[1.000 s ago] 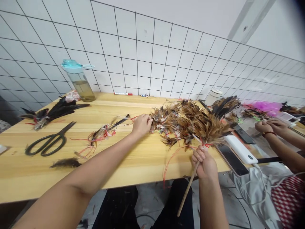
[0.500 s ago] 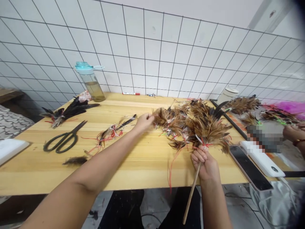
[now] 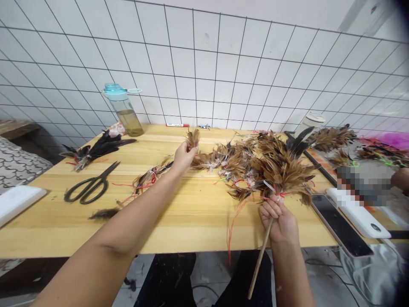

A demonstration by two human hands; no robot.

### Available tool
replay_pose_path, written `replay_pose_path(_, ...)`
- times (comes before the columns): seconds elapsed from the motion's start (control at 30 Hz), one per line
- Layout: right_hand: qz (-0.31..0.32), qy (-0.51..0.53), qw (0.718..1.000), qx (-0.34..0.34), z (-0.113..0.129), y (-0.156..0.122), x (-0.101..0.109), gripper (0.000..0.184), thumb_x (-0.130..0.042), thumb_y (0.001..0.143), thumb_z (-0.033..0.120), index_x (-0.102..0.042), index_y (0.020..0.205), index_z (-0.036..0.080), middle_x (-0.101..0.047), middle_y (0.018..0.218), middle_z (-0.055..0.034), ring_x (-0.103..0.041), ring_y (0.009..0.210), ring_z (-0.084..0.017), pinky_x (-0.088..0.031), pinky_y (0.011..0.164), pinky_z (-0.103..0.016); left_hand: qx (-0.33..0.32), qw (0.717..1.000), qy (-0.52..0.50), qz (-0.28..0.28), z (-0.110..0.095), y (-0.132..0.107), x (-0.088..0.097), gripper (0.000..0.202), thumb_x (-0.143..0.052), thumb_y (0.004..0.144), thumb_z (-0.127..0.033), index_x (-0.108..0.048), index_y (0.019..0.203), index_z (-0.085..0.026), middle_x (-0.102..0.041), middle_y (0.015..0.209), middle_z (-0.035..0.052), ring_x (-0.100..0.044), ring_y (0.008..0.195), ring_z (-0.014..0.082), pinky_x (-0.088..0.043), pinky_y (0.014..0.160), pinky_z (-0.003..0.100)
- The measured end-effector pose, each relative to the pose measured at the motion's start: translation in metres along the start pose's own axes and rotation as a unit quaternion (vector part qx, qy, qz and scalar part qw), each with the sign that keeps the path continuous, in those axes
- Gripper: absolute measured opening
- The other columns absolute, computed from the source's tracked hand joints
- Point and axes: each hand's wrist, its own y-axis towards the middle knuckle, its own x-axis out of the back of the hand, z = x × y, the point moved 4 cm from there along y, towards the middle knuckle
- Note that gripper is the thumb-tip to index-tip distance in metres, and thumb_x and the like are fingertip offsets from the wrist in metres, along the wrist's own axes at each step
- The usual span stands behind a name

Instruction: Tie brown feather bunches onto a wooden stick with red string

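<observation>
Landmark: the brown feather pile [image 3: 236,160] on the desk [image 3: 191,232].

Right hand [image 3: 280,222]: closed around a stick [image 3: 260,259], just under the red binding [image 3: 281,195], nearer the person than the pile's right end. The feather head [image 3: 286,170] above the binding overlaps that end in view; whether the two touch cannot be told.

Left hand [image 3: 185,157]: fingers closed on a small tuft [image 3: 193,137], at the pile's left end and raised above it, tips upward.

Cord [image 3: 232,226]: red, loose, hanging over the desk edge on the near side of the pile.

Scissors [image 3: 91,187]: well to the left of the pile, untouched. Phone [image 3: 340,224]: right of the pile and nearer the person, its near end apparently jutting past the desk edge.

Risks, in this inspector's judgement: a slack right hand could let the binding loosen and feathers slide or twist on the stick. The hanging cord could snag on a knee or tangle. A loose pinch would shed feathers from the tuft. If the feather head touches the pile, swinging the stick could drag bundles out of it. A knock from the right forearm could tip the phone off.
</observation>
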Motion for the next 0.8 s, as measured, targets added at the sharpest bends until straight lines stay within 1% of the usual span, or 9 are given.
replay_pose_path(0.13, 0.004, 0.015, 0.999, 0.035, 0.004, 0.000, 0.001, 0.017, -0.043, 0.093, 0.013, -0.045, 0.076, 0.015, -0.032, 0.046, 0.0101, -0.033, 0.038, -0.004, -0.031, 0.040, -0.018, -0.051, 0.996, 0.027, 0.069, -0.009, -0.007, -0.005, 0.026, -0.061, 0.070, -0.035, -0.057, 0.087, -0.016, -0.053, 0.071, -0.0025, -0.046, 0.063, 0.0104, -0.036, 0.061, 0.022)
replay_pose_path(0.23, 0.005, 0.025, 0.997, 0.069, 0.008, 0.000, 0.000, 0.018, -0.041, 0.093, 0.013, -0.045, 0.076, 0.015, -0.032, 0.046, 0.0101, -0.032, 0.038, -0.004, -0.030, 0.040, -0.018, -0.069, 0.984, 0.098, 0.129, -0.016, -0.017, -0.012, 0.023, -0.061, 0.072, -0.038, -0.055, 0.081, -0.016, -0.050, 0.066, -0.0034, -0.043, 0.060, 0.0104, -0.034, 0.059, 0.023)
replay_pose_path(0.3, 0.001, 0.030, 0.996, 0.086, 0.010, 0.000, 0.000, 0.018, -0.040, 0.094, 0.013, -0.045, 0.077, 0.015, -0.032, 0.046, 0.0101, -0.033, 0.038, -0.004, -0.029, 0.040, -0.018, -0.069, 0.966, 0.179, 0.173, -0.017, -0.023, -0.017, 0.021, -0.061, 0.072, -0.036, -0.053, 0.075, -0.017, -0.049, 0.063, -0.0035, -0.043, 0.059, 0.0113, -0.032, 0.057, 0.023)
replay_pose_path(0.37, -0.004, 0.032, 0.995, 0.099, 0.012, -0.001, 0.001, 0.017, -0.041, 0.094, 0.014, -0.046, 0.077, 0.015, -0.032, 0.046, 0.0102, -0.033, 0.038, -0.004, -0.029, 0.041, -0.018, -0.073, 0.936, 0.267, 0.218, -0.016, -0.028, -0.022, 0.018, -0.061, 0.072, -0.032, -0.051, 0.069, -0.018, -0.050, 0.062, -0.0025, -0.044, 0.059, 0.0128, -0.030, 0.057, 0.025)
replay_pose_path(0.47, -0.008, 0.032, 0.993, 0.113, 0.013, -0.002, 0.001, 0.016, -0.043, 0.093, 0.014, -0.046, 0.077, 0.015, -0.031, 0.046, 0.0106, -0.032, 0.037, -0.004, -0.028, 0.040, -0.018, -0.122, 0.899, 0.349, 0.234, -0.017, -0.032, -0.026, 0.016, -0.058, 0.073, -0.027, -0.047, 0.064, -0.019, -0.051, 0.064, -0.0003, -0.046, 0.062, 0.0151, -0.030, 0.059, 0.026)
replay_pose_path(0.57, -0.008, 0.025, 0.992, 0.120, 0.014, -0.003, 0.001, 0.015, -0.047, 0.092, 0.016, -0.046, 0.077, 0.016, -0.029, 0.046, 0.0110, -0.030, 0.037, -0.004, -0.028, 0.041, -0.017, -0.177, 0.906, 0.338, 0.184, -0.024, -0.036, -0.028, 0.015, -0.055, 0.075, -0.027, -0.048, 0.066, -0.019, -0.052, 0.067, 0.0006, -0.047, 0.065, 0.0155, -0.032, 0.062, 0.027)
replay_pose_path(0.67, -0.004, 0.011, 0.992, 0.123, 0.013, -0.004, 0.001, 0.015, -0.051, 0.091, 0.019, -0.046, 0.076, 0.016, -0.027, 0.047, 0.0111, -0.027, 0.038, -0.004, -0.027, 0.041, -0.017, -0.185, 0.930, 0.279, 0.151, -0.033, -0.047, -0.031, 0.017, -0.056, 0.077, -0.032, -0.048, 0.068, -0.019, -0.050, 0.066, -0.0006, -0.045, 0.062, 0.0142, -0.032, 0.061, 0.026)
replay_pose_path(0.73, 0.001, 0.002, 0.992, 0.124, 0.012, -0.004, 0.000, 0.015, -0.053, 0.090, 0.019, -0.047, 0.076, 0.017, -0.024, 0.048, 0.0111, -0.025, 0.038, -0.005, -0.028, 0.041, -0.016, -0.174, 0.941, 0.233, 0.171, -0.038, -0.058, -0.037, 0.021, -0.056, 0.078, -0.035, -0.048, 0.069, -0.019, -0.049, 0.063, -0.0016, -0.044, 0.060, 0.0133, -0.031, 0.059, 0.025)
replay_pose_path(0.8, 0.002, -0.011, 0.992, 0.125, 0.012, -0.005, -0.001, 0.016, -0.054, 0.089, 0.021, -0.047, 0.075, 0.018, -0.021, 0.048, 0.0110, -0.022, 0.038, -0.005, -0.028, 0.041, -0.016, -0.165, 0.941, 0.205, 0.214, -0.045, -0.073, -0.047, 0.023, -0.056, 0.079, -0.037, -0.048, 0.069, -0.019, -0.048, 0.062, -0.0021, -0.043, 0.059, 0.0127, -0.031, 0.058, 0.025)
